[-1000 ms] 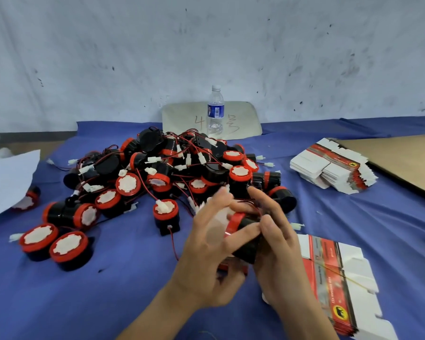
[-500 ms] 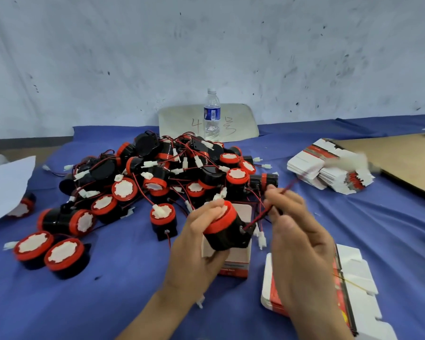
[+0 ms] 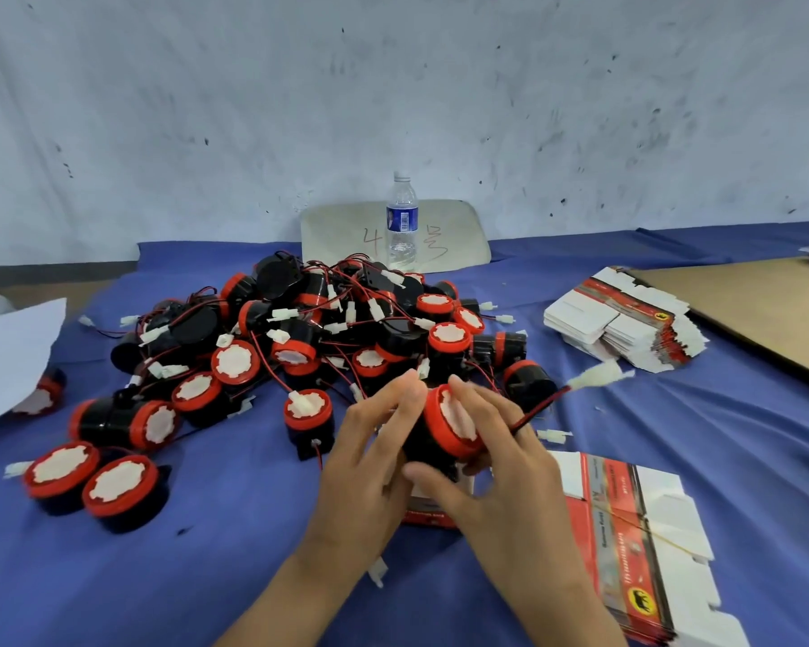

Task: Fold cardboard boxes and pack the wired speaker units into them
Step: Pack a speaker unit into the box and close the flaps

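Left hand (image 3: pixel 365 473) and right hand (image 3: pixel 500 483) grip one speaker unit (image 3: pixel 435 431) above the blue-clothed surface (image 3: pixel 234 567).
Beyond the hands: a speaker pile (image 3: pixel 318 329), a water bottle (image 3: pixel 401 221) and a scuffed white wall (image 3: pixel 393 86); flat boxes (image 3: pixel 627 520) lie just right.

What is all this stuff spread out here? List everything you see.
speaker units: dozens, black with red rims and white faces, heaped centre-left
held speaker unit: one, black and red, between the hands
connector: one, white, blurred, on the held unit's red wire
small box: one, red and white, under the hands
near flat-box stack: one, white and red, lower right
far flat-box stack: one, white and red, right
water bottle: one, clear, by the wall
cardboard sign: one, beige, behind the bottle
cardboard sheet: one, brown, right edge
paper sheet: one, white, left edge
cloth: one, blue, underneath everything
left hand: holds the unit
right hand: grips the unit
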Demonstrator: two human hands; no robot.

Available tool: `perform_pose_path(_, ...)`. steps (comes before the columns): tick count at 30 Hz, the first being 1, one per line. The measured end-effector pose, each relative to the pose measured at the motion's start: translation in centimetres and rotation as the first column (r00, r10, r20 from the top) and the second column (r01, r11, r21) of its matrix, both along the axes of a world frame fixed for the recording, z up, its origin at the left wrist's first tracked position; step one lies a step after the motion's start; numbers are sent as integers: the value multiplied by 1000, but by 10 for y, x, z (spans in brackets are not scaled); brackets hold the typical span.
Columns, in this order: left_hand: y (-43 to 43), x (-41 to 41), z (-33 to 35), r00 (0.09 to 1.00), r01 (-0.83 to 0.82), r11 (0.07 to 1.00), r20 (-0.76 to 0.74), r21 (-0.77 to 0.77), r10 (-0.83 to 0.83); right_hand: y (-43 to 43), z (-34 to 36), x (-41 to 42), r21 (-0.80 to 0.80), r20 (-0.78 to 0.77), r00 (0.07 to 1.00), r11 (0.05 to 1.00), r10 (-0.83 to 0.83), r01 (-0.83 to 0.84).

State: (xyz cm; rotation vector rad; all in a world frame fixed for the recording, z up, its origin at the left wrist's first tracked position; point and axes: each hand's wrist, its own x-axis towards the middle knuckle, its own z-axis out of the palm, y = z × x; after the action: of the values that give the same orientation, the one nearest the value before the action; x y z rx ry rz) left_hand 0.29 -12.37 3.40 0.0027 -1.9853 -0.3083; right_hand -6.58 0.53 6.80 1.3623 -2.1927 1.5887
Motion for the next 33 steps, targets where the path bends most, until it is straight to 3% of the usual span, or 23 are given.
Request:
perform_pose_path(3,1,0,2,999,49,999,3,22,-49,2,-2,-7,8,20,999,999,-38,38)
perform_pose_path(6,3,0,-1,991,134,954,-15,268,-135,2,-2,-6,-35,-69,996,998,-55,52)
perform_pose_path(8,0,0,-8,978,201,846,-49,494,-203,-2,-5,-3,-32,-149,988,999,-27,22)
perform_pose_path(11,-3,-2,-13,944,295,590,-133,751,-303,-10,-12,2,44,-362,931,997,-42,63)
perform_pose_path(14,-1,-4,-16,951,229,570,-54,789,-306,-15,-22,-2,120,-500,862,979,-85,166)
perform_pose_path(20,8,-8,-16,957,110,665,102,739,-272,-15,-35,-11,121,-537,816,938,-213,324)
perform_pose_path(23,8,-9,-19,955,74,622,124,779,-269,-11,-39,-15,141,-548,815,939,-189,313)
perform_pose_path(25,8,-12,-22,944,47,540,139,840,-298,-12,-39,-15,152,-561,810,941,-171,303)
perform_pose_path(27,8,-15,-23,933,37,463,135,886,-334,-13,-34,-16,97,-494,856,968,-155,231)
perform_pose_path(29,8,-16,-23,934,11,478,162,878,-319,-10,-27,-16,-69,-362,919,988,-153,138)
perform_pose_path(31,8,-17,-24,937,-9,500,182,866,-300,-4,-18,-15,-284,-181,962,948,-204,147)
perform_pose_path(33,9,-18,-26,929,6,497,180,868,-324,-1,-13,-12,-394,25,975,894,-223,214)
